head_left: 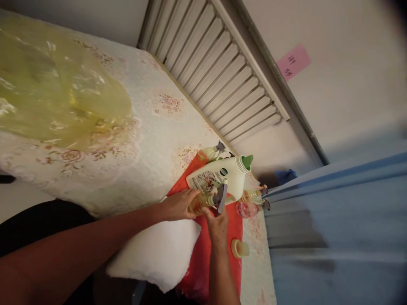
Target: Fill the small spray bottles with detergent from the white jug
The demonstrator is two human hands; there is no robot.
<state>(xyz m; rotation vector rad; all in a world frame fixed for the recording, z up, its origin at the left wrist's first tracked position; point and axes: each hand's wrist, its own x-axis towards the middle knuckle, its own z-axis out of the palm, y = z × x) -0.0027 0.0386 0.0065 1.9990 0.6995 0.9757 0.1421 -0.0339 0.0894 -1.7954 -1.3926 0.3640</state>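
Note:
My left hand point(179, 204) grips the body of a small clear spray bottle point(201, 203) holding yellow liquid. My right hand point(218, 223) is closed on its grey trigger head point(221, 197). Right behind it stands a big white detergent jug point(222, 176) with a green spout, its cap off. A pale yellow cap point(240, 248) lies on the red cloth point(203, 250) to the right of my right wrist. Three more small spray bottles are around the jug: one yellow point(210, 152) behind it, one yellow point(252, 195) and one pink point(248, 209) to its right.
All this sits on a table with a floral cloth point(152, 140). A yellow clear plastic bag point(54, 93) lies at the left. A white pad point(155, 254) hangs over the near edge. A radiator point(216, 72) and wall with a pink note point(293, 62) are behind; blue fabric point(333, 228) at right.

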